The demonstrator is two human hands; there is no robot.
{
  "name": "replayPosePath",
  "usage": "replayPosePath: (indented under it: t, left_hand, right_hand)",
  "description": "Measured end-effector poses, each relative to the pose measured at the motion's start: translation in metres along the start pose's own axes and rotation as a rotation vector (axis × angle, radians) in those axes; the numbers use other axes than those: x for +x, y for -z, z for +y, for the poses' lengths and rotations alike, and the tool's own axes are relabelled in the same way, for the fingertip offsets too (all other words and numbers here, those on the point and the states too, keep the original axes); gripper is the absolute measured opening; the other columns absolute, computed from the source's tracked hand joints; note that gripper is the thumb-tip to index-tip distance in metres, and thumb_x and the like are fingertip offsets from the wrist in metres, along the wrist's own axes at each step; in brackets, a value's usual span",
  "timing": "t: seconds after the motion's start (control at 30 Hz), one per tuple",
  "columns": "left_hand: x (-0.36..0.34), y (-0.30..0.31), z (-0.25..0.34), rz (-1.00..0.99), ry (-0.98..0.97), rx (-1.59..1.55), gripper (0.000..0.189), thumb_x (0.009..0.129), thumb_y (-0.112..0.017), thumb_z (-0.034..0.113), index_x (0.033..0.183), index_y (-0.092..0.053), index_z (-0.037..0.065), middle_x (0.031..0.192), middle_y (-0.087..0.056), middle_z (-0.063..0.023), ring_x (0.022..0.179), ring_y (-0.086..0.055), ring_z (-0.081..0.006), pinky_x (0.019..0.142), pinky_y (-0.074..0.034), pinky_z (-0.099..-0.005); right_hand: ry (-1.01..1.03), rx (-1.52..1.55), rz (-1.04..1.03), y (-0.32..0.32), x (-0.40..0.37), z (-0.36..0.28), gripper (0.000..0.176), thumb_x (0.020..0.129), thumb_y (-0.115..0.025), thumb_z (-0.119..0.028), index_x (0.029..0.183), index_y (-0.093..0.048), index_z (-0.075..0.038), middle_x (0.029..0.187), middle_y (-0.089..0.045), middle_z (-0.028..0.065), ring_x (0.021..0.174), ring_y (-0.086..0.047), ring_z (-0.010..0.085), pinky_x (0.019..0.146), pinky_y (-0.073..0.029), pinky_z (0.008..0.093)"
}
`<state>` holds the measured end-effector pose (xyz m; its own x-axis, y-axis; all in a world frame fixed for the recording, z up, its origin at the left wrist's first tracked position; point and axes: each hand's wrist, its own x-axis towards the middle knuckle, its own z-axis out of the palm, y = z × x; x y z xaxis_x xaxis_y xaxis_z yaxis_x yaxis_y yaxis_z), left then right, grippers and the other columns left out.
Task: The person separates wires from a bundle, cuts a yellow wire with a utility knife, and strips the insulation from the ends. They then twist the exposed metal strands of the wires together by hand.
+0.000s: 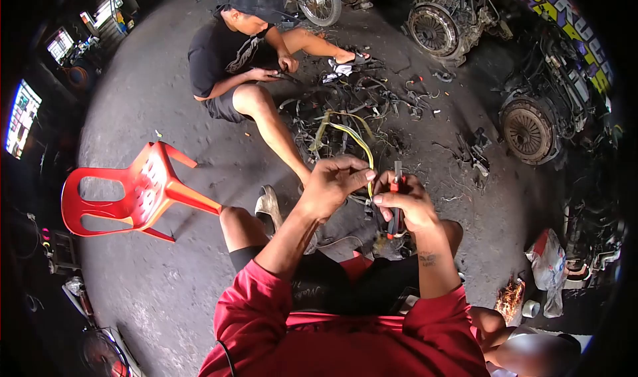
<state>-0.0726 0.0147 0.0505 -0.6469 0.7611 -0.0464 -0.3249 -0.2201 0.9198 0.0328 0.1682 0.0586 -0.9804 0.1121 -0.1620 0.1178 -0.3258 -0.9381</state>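
Thumb and fingers of my left hand [337, 183] pinch a bundle of yellow and whitish wires [360, 142], which arcs up and away toward the heap on the floor. Close beside it, my right hand [413, 203] is closed around a red-and-black-handled tool [393, 223] with a short metal end pointing away from me. The right thumb and fingertip meet at the lower end of the wires, just below the left fingertips. Beyond both hands spreads a tangled heap of dark wiring [332, 111] on the floor.
A co-worker [222, 61] sits across from me, a leg stretched beside the heap. To the left stands a red plastic chair [143, 191]. Engine parts [435, 31] and a round clutch-like disc [528, 130] lie right. Near my right elbow is another person [492, 327] and a plastic bag [548, 264].
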Motion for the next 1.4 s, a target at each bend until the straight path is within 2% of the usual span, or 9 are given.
replayPosePath:
  t: [0.17, 0.37, 0.5, 0.63, 1.13, 1.23, 1.3, 1.37, 1.4]
  left_hand:
    - [0.008, -0.004, 0.003, -0.004, -0.245, 0.165, 0.01, 0.088, -0.065, 0.012, 0.087, -0.062, 0.002, 0.075, -0.059, -0.0001, 0.067, -0.054, -0.0047, 0.053, -0.041, -0.02]
    - [0.01, -0.013, 0.003, -0.011, 0.153, -0.5, 0.017, 0.098, -0.045, 0.021, 0.088, -0.052, 0.008, 0.08, -0.055, -0.0012, 0.075, -0.052, -0.0124, 0.069, -0.042, -0.0273]
    - [0.023, -0.003, -0.012, 0.121, 0.219, -0.695, 0.015, 0.098, -0.045, 0.021, 0.088, -0.05, 0.011, 0.076, -0.051, -0.0012, 0.07, -0.049, -0.015, 0.067, -0.041, -0.03]
    - [0.038, 0.007, -0.045, 0.251, 0.225, -0.742, 0.018, 0.098, -0.042, 0.021, 0.085, -0.049, 0.011, 0.07, -0.047, -0.0008, 0.059, -0.044, -0.0154, 0.061, -0.04, -0.0278]
    - [0.065, 0.089, -0.055, 0.809, -0.084, -0.578, 0.024, 0.09, -0.049, 0.023, 0.075, -0.051, 0.005, 0.062, -0.045, -0.0045, 0.053, -0.044, -0.0196, 0.055, -0.04, -0.0339]
    - [0.067, 0.115, -0.04, 0.635, -0.072, -0.522, 0.024, 0.094, -0.047, 0.022, 0.08, -0.051, 0.004, 0.063, -0.048, -0.0042, 0.056, -0.047, -0.0165, 0.055, -0.04, -0.0323]
    - [0.067, 0.11, -0.028, 0.829, -0.066, -0.362, 0.022, 0.095, -0.048, 0.022, 0.082, -0.051, 0.005, 0.066, -0.05, -0.0028, 0.058, -0.05, -0.0159, 0.054, -0.042, -0.0328]
    - [0.08, 0.222, -0.066, 0.96, 0.05, 0.987, 0.015, 0.093, -0.047, 0.019, 0.081, -0.051, 0.009, 0.068, -0.051, -0.0015, 0.059, -0.051, -0.0148, 0.053, -0.042, -0.0337]
    - [0.077, 0.282, -0.056, 1.01, -0.217, 0.301, 0.02, 0.094, -0.047, 0.021, 0.078, -0.05, 0.011, 0.066, -0.049, -0.0012, 0.057, -0.049, -0.0155, 0.052, -0.04, -0.0329]
  right_hand:
    - [0.137, -0.528, 0.145, -0.008, -0.001, -0.008, 0.021, 0.078, -0.074, -0.015, 0.068, -0.059, -0.005, 0.054, -0.051, -0.0033, 0.046, -0.045, 0.0047, 0.041, -0.033, 0.0228]
    - [0.429, -0.35, 0.201, -0.026, 0.005, 0.012, 0.016, 0.079, -0.073, -0.007, 0.07, -0.06, -0.004, 0.05, -0.05, -0.0035, 0.044, -0.044, 0.0034, 0.041, -0.035, 0.0217]
    - [0.824, -0.403, 0.366, -0.021, 0.02, 0.032, 0.009, 0.081, -0.066, 0.005, 0.078, -0.058, 0.002, 0.102, -0.061, 0.0173, 0.059, -0.055, 0.0109, 0.052, -0.048, 0.0245]
    - [0.376, 0.395, 0.168, -0.027, 0.025, 0.047, 0.015, 0.081, -0.067, 0.001, 0.073, -0.055, -0.004, 0.087, -0.069, 0.019, 0.048, -0.053, 0.0112, 0.048, -0.045, 0.0241]
    - [0.27, 0.182, 0.262, -0.02, -0.014, 0.085, 0.02, 0.083, -0.063, 0.004, 0.066, -0.053, -0.001, 0.065, -0.059, 0.0101, 0.047, -0.044, 0.0077, 0.045, -0.035, 0.0219]
    - [0.227, 0.009, 0.213, -0.025, -0.03, 0.086, 0.021, 0.084, -0.059, 0.004, 0.067, -0.049, -0.001, 0.072, -0.06, 0.0147, 0.048, -0.044, 0.0082, 0.044, -0.034, 0.0235]
    - [0.354, 0.07, 0.147, -0.024, -0.026, 0.066, 0.018, 0.084, -0.059, 0.004, 0.069, -0.049, 0.0, 0.073, -0.06, 0.0151, 0.048, -0.045, 0.0087, 0.044, -0.035, 0.0234]
    - [0.247, 0.23, 0.139, -0.022, -0.038, 0.054, 0.02, 0.082, -0.061, 0.005, 0.065, -0.051, -0.001, 0.062, -0.055, 0.0078, 0.046, -0.046, 0.009, 0.046, -0.039, 0.023]
    - [0.163, 0.432, 0.098, -0.005, -0.06, 0.058, 0.019, 0.08, -0.062, 0.005, 0.065, -0.051, -0.001, 0.062, -0.055, 0.008, 0.047, -0.047, 0.0097, 0.046, -0.04, 0.0233]
